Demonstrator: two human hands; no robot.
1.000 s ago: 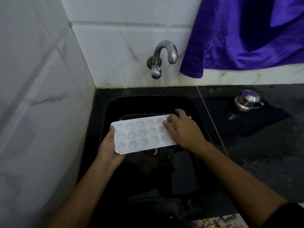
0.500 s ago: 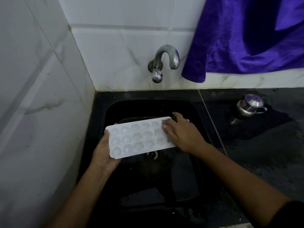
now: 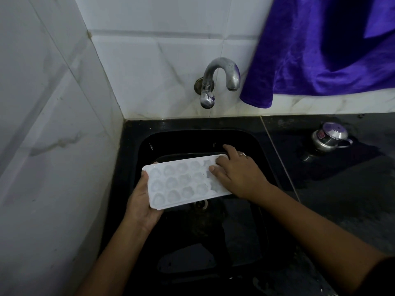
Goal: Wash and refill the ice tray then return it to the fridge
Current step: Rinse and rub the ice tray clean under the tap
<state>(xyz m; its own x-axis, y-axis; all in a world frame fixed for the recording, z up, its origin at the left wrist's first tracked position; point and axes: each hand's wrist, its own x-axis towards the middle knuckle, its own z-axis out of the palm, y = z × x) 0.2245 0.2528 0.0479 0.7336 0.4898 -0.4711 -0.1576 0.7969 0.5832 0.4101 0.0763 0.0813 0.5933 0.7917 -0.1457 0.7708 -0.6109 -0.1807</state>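
A white ice tray (image 3: 181, 182) with several rounded cells is held level over the black sink (image 3: 263, 159). My left hand (image 3: 141, 201) grips its left end from below, thumb on the rim. My right hand (image 3: 237, 174) lies over the tray's right end, fingers curled on the cells and one finger past the far edge; a ring shows on it. The metal tap (image 3: 220, 80) on the wall above the sink shows no water running. The cells look filled with something pale; whether ice or water I cannot tell.
A drain (image 3: 201, 205) shows under the tray. A purple cloth (image 3: 333, 50) hangs at the upper right. A small steel lidded pot (image 3: 330, 136) stands on the dark wet counter (image 3: 342, 189) to the right. White tiled wall (image 3: 53, 146) closes in on the left.
The tray has stayed over the sink while my right hand's fingers shifted slightly across the cells at its right end. The view tilted down a little.
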